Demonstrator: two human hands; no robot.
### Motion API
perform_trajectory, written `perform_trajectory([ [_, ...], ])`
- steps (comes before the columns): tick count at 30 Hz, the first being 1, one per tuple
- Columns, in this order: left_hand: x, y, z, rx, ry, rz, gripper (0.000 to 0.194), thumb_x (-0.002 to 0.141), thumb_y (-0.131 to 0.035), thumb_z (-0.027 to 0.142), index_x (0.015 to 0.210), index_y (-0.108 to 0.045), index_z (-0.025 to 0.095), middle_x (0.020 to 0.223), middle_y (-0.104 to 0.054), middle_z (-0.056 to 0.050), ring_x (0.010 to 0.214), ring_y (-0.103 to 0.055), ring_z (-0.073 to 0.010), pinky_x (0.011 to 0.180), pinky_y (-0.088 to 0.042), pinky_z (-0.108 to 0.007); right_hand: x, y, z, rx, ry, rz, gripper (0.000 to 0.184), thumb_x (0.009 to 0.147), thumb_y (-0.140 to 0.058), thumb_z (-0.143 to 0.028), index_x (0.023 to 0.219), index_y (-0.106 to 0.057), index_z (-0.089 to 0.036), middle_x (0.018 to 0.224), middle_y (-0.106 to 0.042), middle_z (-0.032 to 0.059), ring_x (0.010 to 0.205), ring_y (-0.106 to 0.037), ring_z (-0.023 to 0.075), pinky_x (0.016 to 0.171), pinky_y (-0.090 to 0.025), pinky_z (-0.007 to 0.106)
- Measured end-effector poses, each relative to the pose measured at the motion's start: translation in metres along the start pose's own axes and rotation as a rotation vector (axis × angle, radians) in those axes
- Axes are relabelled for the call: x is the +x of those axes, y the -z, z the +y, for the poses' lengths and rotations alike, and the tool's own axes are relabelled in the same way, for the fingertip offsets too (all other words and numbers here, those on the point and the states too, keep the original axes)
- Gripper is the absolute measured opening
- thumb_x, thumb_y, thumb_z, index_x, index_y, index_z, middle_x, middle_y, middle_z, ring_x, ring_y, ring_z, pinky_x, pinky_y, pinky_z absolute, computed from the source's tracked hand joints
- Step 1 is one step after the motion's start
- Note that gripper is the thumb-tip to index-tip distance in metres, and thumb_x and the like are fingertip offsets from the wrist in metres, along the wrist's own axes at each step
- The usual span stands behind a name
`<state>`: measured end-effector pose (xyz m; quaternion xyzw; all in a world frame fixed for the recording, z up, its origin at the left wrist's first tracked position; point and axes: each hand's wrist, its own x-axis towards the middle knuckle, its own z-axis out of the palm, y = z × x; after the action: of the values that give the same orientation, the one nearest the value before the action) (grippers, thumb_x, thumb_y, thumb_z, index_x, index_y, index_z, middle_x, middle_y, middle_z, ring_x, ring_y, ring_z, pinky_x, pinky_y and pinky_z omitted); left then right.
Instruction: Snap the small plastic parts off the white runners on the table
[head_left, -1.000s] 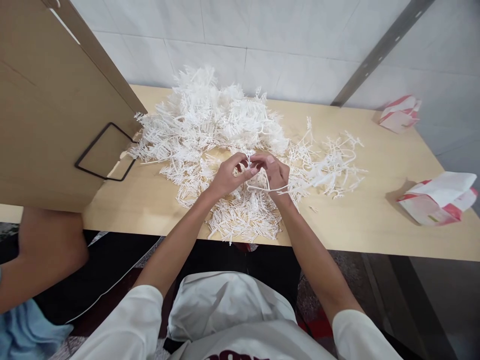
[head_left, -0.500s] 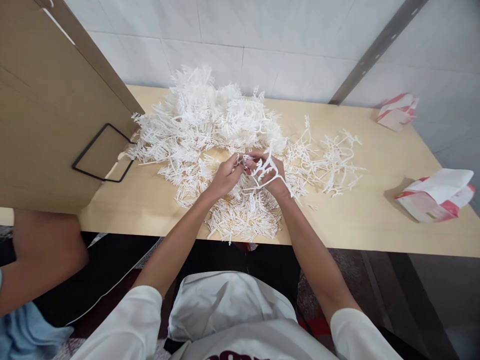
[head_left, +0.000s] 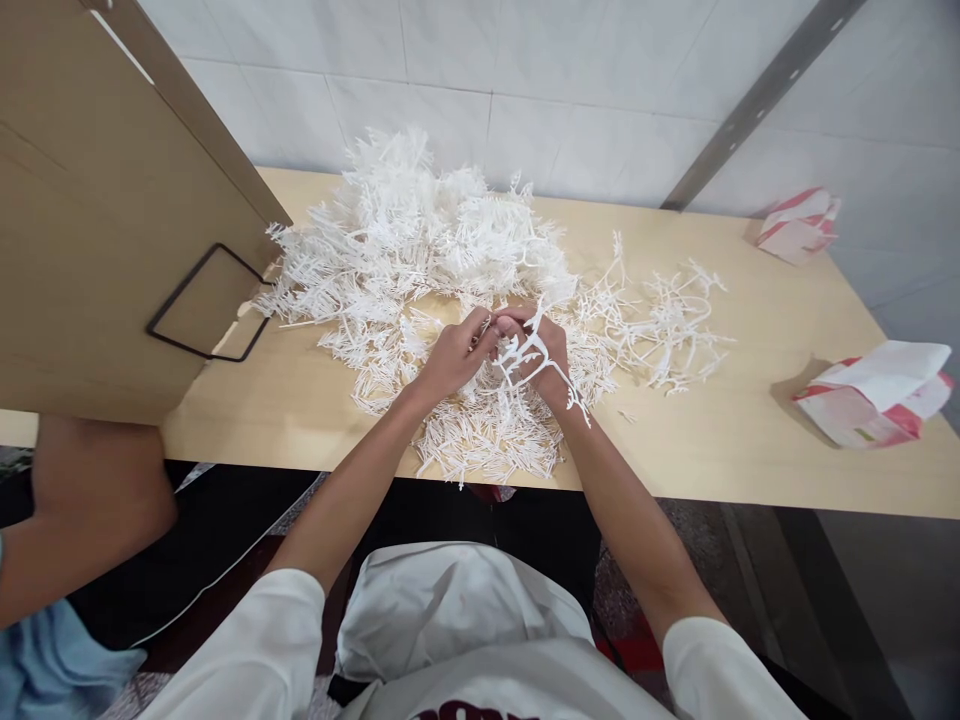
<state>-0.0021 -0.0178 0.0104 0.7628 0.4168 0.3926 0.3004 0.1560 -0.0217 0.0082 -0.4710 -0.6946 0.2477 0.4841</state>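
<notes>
We see a white branched piece above the middle of the table, between the two hands, its forked end hanging loose across the right wrist. The right hand has its fingers curled in tightly and holds the piece near its inner end, though the exact pinch is partly hidden from us. The left hand meets it, thumb and forefinger drawn together on a small white bit; we cannot tell whether that belongs to the same piece.

Beneath the wrists we find a spread of short white sprigs reaching the near edge of the table. Behind the hands rises a taller white heap, and to the right lie tangled bare stems.

Farther out, we see two red-and-white paper packets at right, one near, one by the wall. At left stands a brown panel with a black wire frame, and below it another person's bent arm.
</notes>
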Motion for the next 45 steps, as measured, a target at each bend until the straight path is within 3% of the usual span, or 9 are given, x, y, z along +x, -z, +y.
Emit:
perform_trajectory([
  [3, -0.001, 0.000, 0.001, -0.003, 0.037, -0.028, 0.028, 0.096, -0.043, 0.046, 0.091, -0.054, 0.021, 0.065, -0.062, 0.002, 0.054, -0.056, -0.0099, 0.051, -0.040, -0.024, -0.002, 0.000, -0.001, -0.107, -0.016, 0.034, 0.035, 0.093, -0.048, -0.053, 0.091, -0.069, -0.025, 0.074, -0.067, -0.0009, 0.065, -0.060, 0.0123, 0.065, -0.049, 0.029],
  [5, 0.000, -0.001, 0.000, -0.124, 0.056, -0.048, 0.026, 0.096, -0.045, 0.044, 0.091, -0.055, 0.020, 0.068, -0.063, 0.002, 0.057, -0.059, -0.0098, 0.053, -0.044, -0.023, -0.003, 0.000, -0.002, -0.092, -0.022, 0.012, 0.036, 0.094, -0.046, -0.053, 0.090, -0.066, -0.024, 0.068, -0.065, -0.0023, 0.059, -0.056, 0.0113, 0.060, -0.046, 0.028],
  [9, 0.003, -0.001, -0.002, -0.465, 0.106, -0.091, 0.026, 0.090, -0.055, 0.043, 0.084, -0.057, 0.018, 0.072, -0.059, 0.002, 0.053, -0.058, -0.0076, 0.051, -0.049, -0.022, -0.004, 0.001, -0.009, 0.040, -0.067, -0.026, 0.039, 0.091, -0.048, -0.058, 0.079, -0.059, -0.023, 0.059, -0.056, -0.0045, 0.054, -0.051, 0.0102, 0.054, -0.040, 0.027],
  [16, 0.005, 0.004, -0.002, -0.718, 0.215, -0.179, 0.020, 0.081, -0.064, 0.035, 0.080, -0.062, 0.016, 0.068, -0.060, 0.002, 0.045, -0.051, -0.0054, 0.041, -0.042, -0.019, -0.003, 0.004, -0.021, 0.435, -0.290, -0.158, 0.041, 0.087, -0.056, -0.058, 0.069, -0.050, -0.021, 0.056, -0.053, -0.0051, 0.049, -0.049, 0.0081, 0.047, -0.039, 0.023],
  [19, 0.005, 0.005, 0.001, -0.736, 0.234, -0.106, 0.018, 0.081, -0.062, 0.033, 0.077, -0.061, 0.016, 0.064, -0.058, 0.003, 0.045, -0.048, -0.0045, 0.040, -0.039, -0.017, 0.000, 0.004, -0.015, 0.641, -0.297, -0.178, 0.040, 0.088, -0.056, -0.057, 0.070, -0.047, -0.022, 0.056, -0.055, -0.0052, 0.049, -0.051, 0.0087, 0.048, -0.041, 0.024],
  [22, 0.007, 0.004, 0.004, -0.702, 0.211, -0.003, 0.019, 0.083, -0.062, 0.033, 0.077, -0.058, 0.016, 0.068, -0.058, 0.003, 0.046, -0.048, -0.0029, 0.044, -0.041, -0.017, 0.002, 0.003, -0.010, 0.639, -0.259, -0.136, 0.040, 0.087, -0.054, -0.059, 0.073, -0.051, -0.022, 0.059, -0.054, -0.0044, 0.052, -0.053, 0.0093, 0.051, -0.044, 0.024],
  [31, 0.005, 0.002, 0.004, -0.650, 0.199, -0.089, 0.022, 0.085, -0.062, 0.036, 0.079, -0.056, 0.016, 0.071, -0.059, 0.004, 0.050, -0.055, -0.0040, 0.049, -0.043, -0.018, 0.000, 0.005, -0.014, 0.392, -0.195, -0.214, 0.040, 0.088, -0.055, -0.058, 0.074, -0.051, -0.021, 0.059, -0.050, -0.0056, 0.051, -0.045, 0.0068, 0.048, -0.036, 0.022],
  [38, 0.004, -0.003, 0.009, -0.879, 0.327, -0.056, 0.020, 0.079, -0.067, 0.035, 0.081, -0.059, 0.016, 0.069, -0.063, 0.002, 0.049, -0.048, -0.0031, 0.043, -0.033, -0.015, 0.000, 0.002, -0.010, 0.589, -0.251, -0.212, 0.039, 0.088, -0.057, -0.056, 0.073, -0.050, -0.021, 0.056, -0.046, -0.0064, 0.050, -0.040, 0.0061, 0.049, -0.031, 0.021],
  [45, 0.003, -0.003, 0.011, -0.913, 0.410, -0.034, 0.021, 0.073, -0.070, 0.034, 0.082, -0.062, 0.016, 0.070, -0.063, 0.002, 0.050, -0.045, -0.0026, 0.041, -0.027, -0.016, -0.001, 0.000, -0.011, 0.675, -0.310, -0.189, 0.040, 0.085, -0.061, -0.055, 0.068, -0.048, -0.021, 0.055, -0.044, -0.0066, 0.048, -0.037, 0.0057, 0.046, -0.024, 0.022],
])
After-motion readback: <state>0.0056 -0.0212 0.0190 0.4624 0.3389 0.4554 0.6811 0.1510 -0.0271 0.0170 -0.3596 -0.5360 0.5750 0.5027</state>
